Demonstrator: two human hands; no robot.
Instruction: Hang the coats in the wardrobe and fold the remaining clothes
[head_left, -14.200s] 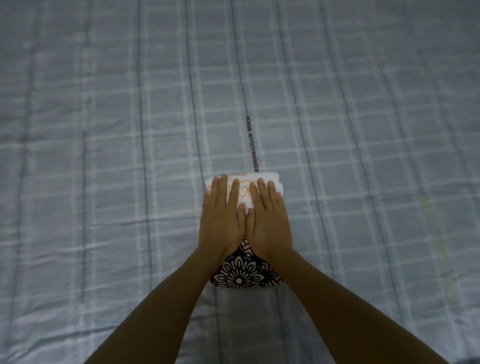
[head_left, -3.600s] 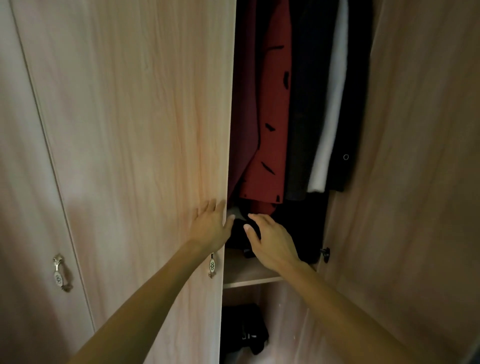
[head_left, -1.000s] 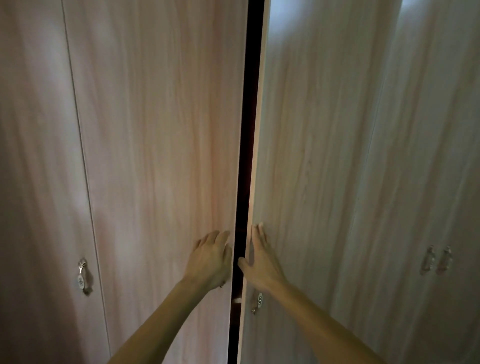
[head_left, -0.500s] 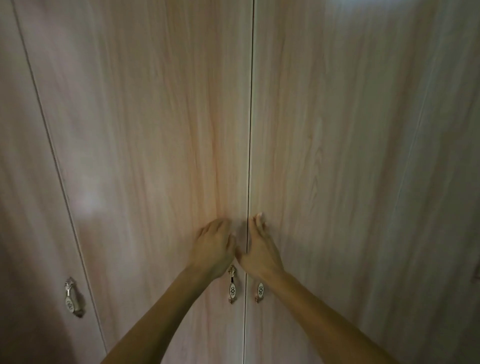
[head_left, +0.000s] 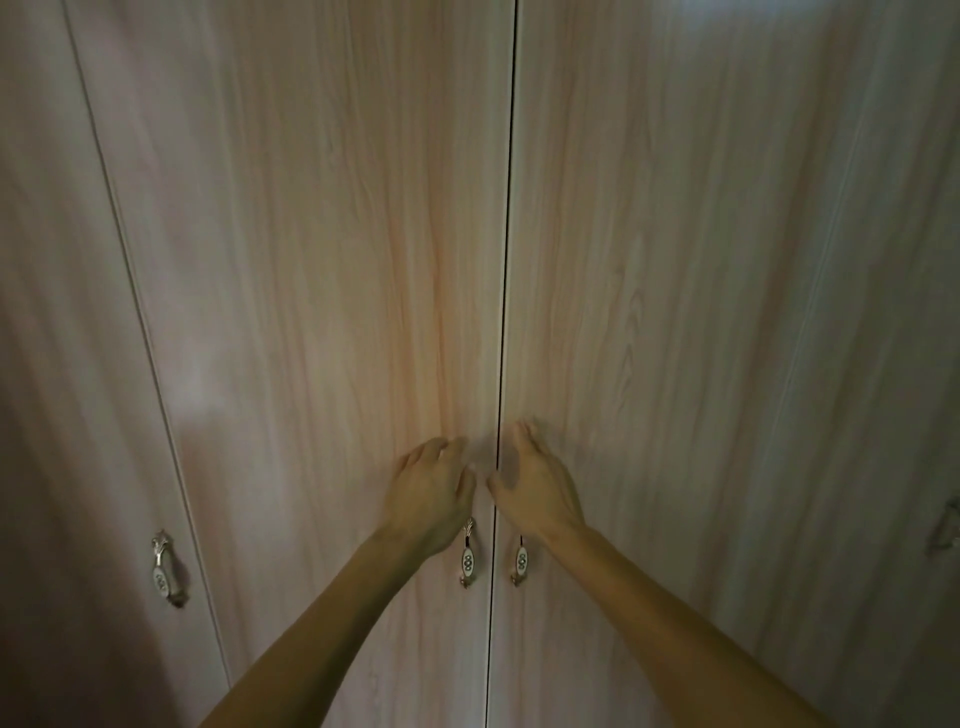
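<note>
The head view shows one wardrobe (head_left: 322, 260) filling the frame, with two shut middle doors: the left door (head_left: 332, 322) and right door (head_left: 675, 322) meet along a thin dark seam down the centre. Two hands rest flat just beside that seam, low in the frame: the left hand (head_left: 434, 493) on the left door, the right hand (head_left: 535, 486) on the right door, both grips open and holding nothing. Four handles show: two small handles (head_left: 467, 558) just below the hands, a third handle (head_left: 163, 569) lower left, a blurred handle (head_left: 948, 527) at the right edge. No coats or clothes show.
</note>
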